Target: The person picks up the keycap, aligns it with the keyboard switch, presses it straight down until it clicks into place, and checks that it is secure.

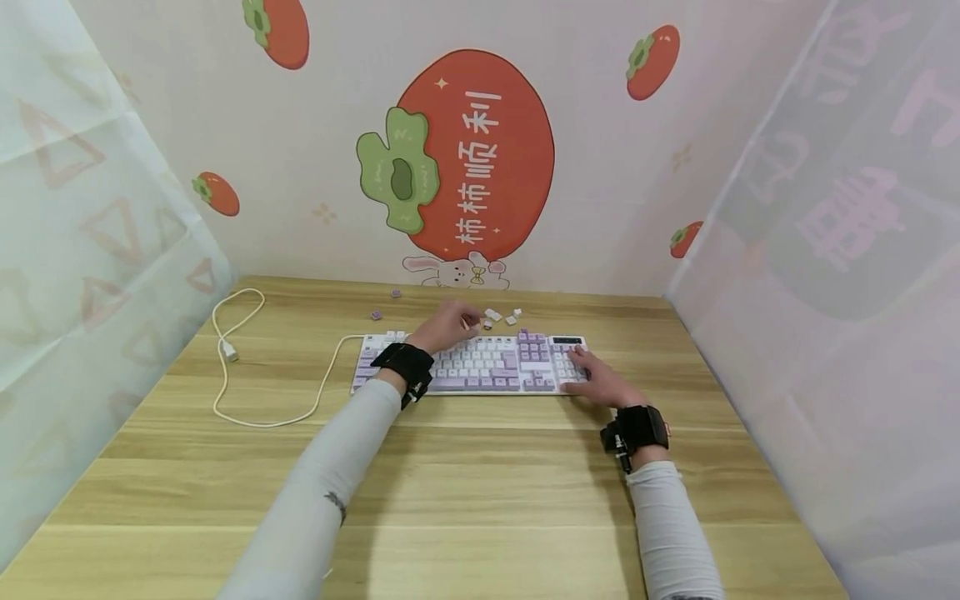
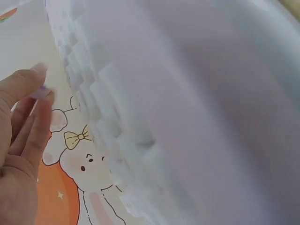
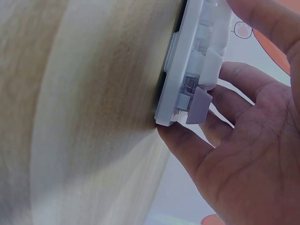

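Observation:
A white and purple keyboard (image 1: 472,360) lies on the wooden table in the head view. Over its back edge, left of several loose keycaps, is my left hand (image 1: 444,325). In the left wrist view, its thumb and fingertips pinch a small purple keycap (image 2: 40,92), mostly covered by the fingers. My right hand (image 1: 606,384) holds the keyboard's right end by the number pad. The right wrist view shows its fingers (image 3: 185,145) around the keyboard's edge, beside a purple corner keycap (image 3: 199,107).
White loose keycaps (image 1: 492,315) lie behind the keyboard, and a purple keycap (image 1: 377,316) and another purple keycap (image 1: 396,293) lie further left. A white cable (image 1: 279,425) loops leftward to its USB plug (image 1: 229,351). A printed back wall (image 1: 600,208) rises behind the table.

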Motion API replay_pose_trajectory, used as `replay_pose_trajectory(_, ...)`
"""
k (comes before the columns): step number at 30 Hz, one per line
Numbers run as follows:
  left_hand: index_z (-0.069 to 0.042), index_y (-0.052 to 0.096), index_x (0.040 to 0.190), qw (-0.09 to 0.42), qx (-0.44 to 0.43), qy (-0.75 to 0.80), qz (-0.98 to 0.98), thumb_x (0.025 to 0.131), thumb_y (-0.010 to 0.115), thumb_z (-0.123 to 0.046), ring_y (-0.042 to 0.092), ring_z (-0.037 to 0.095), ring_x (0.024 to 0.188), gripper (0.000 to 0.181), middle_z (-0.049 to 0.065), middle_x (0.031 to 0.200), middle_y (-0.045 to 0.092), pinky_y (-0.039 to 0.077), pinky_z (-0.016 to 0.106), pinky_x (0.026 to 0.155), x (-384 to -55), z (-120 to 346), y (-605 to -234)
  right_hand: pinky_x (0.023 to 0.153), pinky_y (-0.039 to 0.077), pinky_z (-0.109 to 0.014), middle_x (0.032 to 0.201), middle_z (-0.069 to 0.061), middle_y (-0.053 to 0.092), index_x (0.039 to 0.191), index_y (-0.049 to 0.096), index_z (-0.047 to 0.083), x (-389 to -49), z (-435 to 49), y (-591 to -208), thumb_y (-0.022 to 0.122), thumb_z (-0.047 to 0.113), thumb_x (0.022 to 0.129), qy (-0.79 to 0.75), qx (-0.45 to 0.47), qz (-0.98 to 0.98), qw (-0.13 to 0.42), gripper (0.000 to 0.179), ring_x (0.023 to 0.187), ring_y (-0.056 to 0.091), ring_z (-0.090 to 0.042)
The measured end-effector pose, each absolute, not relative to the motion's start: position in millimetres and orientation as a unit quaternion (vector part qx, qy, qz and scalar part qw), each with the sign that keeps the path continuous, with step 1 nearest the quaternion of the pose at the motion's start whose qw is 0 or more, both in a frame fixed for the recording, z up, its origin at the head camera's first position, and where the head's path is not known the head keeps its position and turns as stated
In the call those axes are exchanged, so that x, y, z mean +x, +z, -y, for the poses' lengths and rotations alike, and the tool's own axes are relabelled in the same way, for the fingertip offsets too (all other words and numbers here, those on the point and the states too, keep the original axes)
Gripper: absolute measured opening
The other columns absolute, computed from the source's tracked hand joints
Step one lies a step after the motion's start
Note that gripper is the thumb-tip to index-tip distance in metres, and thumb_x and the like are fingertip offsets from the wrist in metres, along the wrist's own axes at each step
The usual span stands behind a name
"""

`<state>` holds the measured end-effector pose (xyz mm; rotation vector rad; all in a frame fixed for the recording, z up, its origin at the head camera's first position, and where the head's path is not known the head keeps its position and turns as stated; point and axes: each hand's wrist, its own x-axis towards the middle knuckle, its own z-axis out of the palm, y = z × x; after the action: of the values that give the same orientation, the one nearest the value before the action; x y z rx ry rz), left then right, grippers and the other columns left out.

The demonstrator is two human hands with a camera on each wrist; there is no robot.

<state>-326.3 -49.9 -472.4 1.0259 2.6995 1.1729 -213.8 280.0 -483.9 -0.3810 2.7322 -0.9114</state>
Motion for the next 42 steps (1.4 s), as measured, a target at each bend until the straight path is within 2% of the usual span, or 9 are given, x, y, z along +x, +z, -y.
replay_pose_trajectory(8,0.002,0.071,0.123,-0.021,0.336,0.377,-0.863,0.089,0.075,0.002,0.064,0.024,0.095,0.034,0.018,0.110,0.072,0.054,0.038,0.083,-323.2,54.9,-469.7,0.121,0.014,-0.062,0.166,-0.030,0.009,0.159,0.022,-0.004,-213.4,-280.5,-482.0,0.067,0.027,0.098,-0.311,-0.127,-0.934,0.120,0.081,0.152,0.006,-0.050)
replay_pose_trajectory(16,0.003,0.078,0.103,-0.029,0.337,0.384,-0.859,0.088,0.077,-0.002,0.064,0.028,0.094,0.016,0.012,0.103,0.071,0.055,0.042,0.081,-316.3,59.9,-469.7,0.122,0.014,-0.062,0.166,-0.028,0.010,0.159,0.023,-0.002,-212.1,-280.7,-482.8,0.067,0.027,0.098,-0.317,-0.118,-0.933,0.124,0.080,0.153,0.006,-0.049)
replay_pose_trajectory(25,0.006,0.077,0.104,-0.036,0.325,0.358,-0.874,0.089,0.069,0.010,0.067,0.033,0.104,0.017,0.018,0.109,0.072,0.057,0.043,0.091,-323.1,72.4,-473.9,0.121,0.015,-0.063,0.165,-0.030,0.011,0.157,0.027,-0.005,-212.8,-278.9,-482.9,0.068,0.026,0.098,-0.310,-0.127,-0.935,0.116,0.078,0.152,0.006,-0.050)
replay_pose_trajectory(36,0.009,0.076,0.106,-0.010,0.270,0.342,-0.900,0.088,0.069,0.010,0.068,0.037,0.102,0.019,0.022,0.108,0.073,0.057,0.049,0.090,-324.0,92.8,-481.4,0.121,0.014,-0.062,0.166,-0.028,0.009,0.158,0.024,-0.003,-213.4,-278.8,-483.2,0.067,0.026,0.098,-0.318,-0.125,-0.932,0.124,0.079,0.153,0.004,-0.048)
replay_pose_trajectory(42,0.008,0.078,0.099,-0.014,0.265,0.341,-0.902,0.086,0.071,0.010,0.069,0.034,0.094,0.015,0.021,0.099,0.075,0.058,0.047,0.087,-324.4,98.0,-481.8,0.121,0.014,-0.064,0.166,-0.030,0.009,0.158,0.024,-0.004,-212.5,-279.1,-482.3,0.067,0.026,0.098,-0.314,-0.129,-0.933,0.118,0.079,0.152,0.005,-0.051)
